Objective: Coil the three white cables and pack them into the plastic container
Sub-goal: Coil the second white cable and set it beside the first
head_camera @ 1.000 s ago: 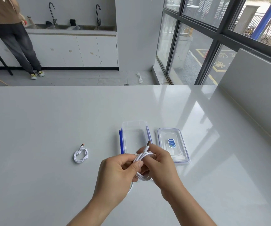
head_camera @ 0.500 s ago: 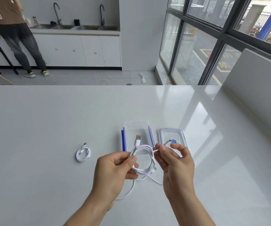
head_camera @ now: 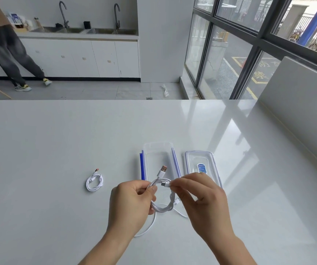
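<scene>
Coil (head_camera: 162, 199) pinched in left hand (head_camera: 132, 205) at 6 o'clock of empty container (head_camera: 158, 150), right hand (head_camera: 201, 199) gripping its small plug: tuck that end through, keep loops tight, tail still loose on table (head_camera: 39, 150).

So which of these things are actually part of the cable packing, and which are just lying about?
Part of the job:
- coil held in the left hand and right hand
- coiled cable on the table
- loose cable under the hands
- open container
- lid

Lying about:
- sinks
- bystander
- floor scrap
</scene>
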